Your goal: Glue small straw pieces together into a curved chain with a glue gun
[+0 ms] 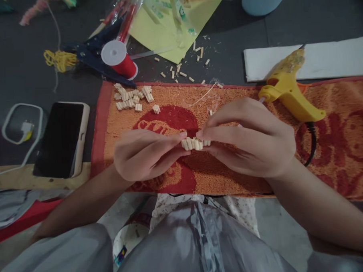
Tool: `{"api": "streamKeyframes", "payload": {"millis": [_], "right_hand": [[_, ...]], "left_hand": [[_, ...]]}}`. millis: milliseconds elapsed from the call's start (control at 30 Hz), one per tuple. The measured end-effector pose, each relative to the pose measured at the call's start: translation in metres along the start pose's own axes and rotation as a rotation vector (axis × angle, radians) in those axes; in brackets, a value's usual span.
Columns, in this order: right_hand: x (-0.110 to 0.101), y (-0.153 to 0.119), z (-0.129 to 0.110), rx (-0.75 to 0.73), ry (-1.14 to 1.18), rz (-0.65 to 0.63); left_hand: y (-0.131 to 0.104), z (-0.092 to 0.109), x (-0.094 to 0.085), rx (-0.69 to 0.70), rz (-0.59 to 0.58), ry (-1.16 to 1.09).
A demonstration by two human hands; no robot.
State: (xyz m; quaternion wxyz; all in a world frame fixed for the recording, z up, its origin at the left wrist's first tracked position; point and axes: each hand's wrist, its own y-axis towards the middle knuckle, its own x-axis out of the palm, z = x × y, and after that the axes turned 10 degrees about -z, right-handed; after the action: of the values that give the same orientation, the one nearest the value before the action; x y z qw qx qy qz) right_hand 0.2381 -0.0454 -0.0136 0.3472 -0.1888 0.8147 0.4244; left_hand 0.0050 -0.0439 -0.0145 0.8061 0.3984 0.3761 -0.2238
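Observation:
Between both hands is a short row of small pale wooden stick pieces [192, 144], joined side by side. My left hand [149, 151] pinches its left end between thumb and fingers. At the other end, my right hand [247, 137] grips the row with thumb and fingertips, hiding part of it. The hands hold it just above an orange and red towel [231, 181]. On the towel's upper left lies a pile of similar small stick bundles [127, 99], with a single bundle [156, 109] nearer my hands. A yellow glue gun [294, 93] rests beyond my right hand.
A phone [61, 137] and white cable [39, 130] lie at left. Behind the towel are dark blue pliers [93, 55], a red thread spool [121, 62], loose cut stick bits [183, 74], yellow paper [206, 14] and a white board [340, 57]. A blue container [260, 0] stands at the back.

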Motion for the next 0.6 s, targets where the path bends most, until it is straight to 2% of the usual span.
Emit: {"api": "streamKeyframes", "payload": {"millis": [133,267,367,433,533,600], "right_hand": [[0.002,-0.001,0.001,-0.023,-0.006,0.011],[0.001,-0.001,0.001,-0.031,0.006,-0.006],[0.001,-0.001,0.001,-0.024,0.026,-0.017],[0.001,-0.001,0.002,0.028,0.059,-0.021],[0.003,-0.001,0.004,0.194,0.119,-0.039],[0.006,-0.002,0.007,0.298,0.155,-0.052]], "left_hand": [[0.002,0.001,-0.001,0.013,-0.045,0.055],[0.004,0.003,-0.002,-0.085,-0.109,0.071],[0.003,0.004,-0.001,-0.105,-0.120,0.049],[0.003,0.003,0.001,-0.172,-0.153,0.045],[0.002,-0.001,0.006,-0.329,-0.197,0.054],[0.002,-0.004,0.010,-0.364,-0.171,0.058]]}}
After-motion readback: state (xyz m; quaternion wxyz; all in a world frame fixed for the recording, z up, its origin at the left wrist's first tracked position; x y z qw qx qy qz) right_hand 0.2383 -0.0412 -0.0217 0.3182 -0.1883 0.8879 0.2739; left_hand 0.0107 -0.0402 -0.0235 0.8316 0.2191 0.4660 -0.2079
